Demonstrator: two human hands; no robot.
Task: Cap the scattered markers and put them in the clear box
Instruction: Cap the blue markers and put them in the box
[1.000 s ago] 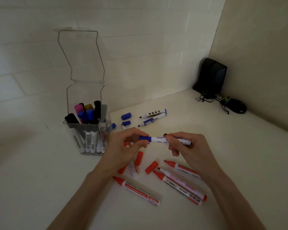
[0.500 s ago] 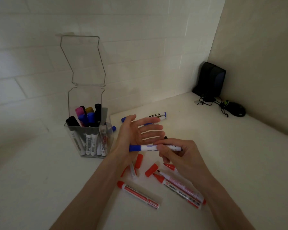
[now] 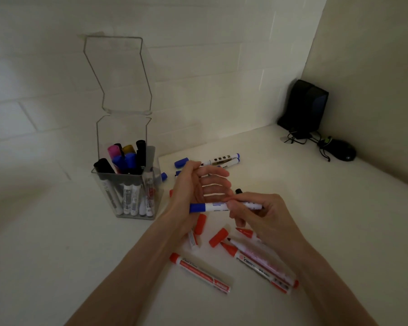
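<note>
The right hand (image 3: 262, 217) pinches a blue-capped marker (image 3: 212, 207) level above the table (image 3: 292, 184), its cap end at the palm of the left hand (image 3: 193, 187), whose fingers are stretched straight. The clear box (image 3: 123, 130) stands just left of that hand, lid up; red markers (image 3: 199, 271) lie beneath both hands

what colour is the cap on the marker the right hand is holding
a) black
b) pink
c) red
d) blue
d: the marker gripped by the right hand has a blue cap on the end that lies in front of the open left hand.
</note>
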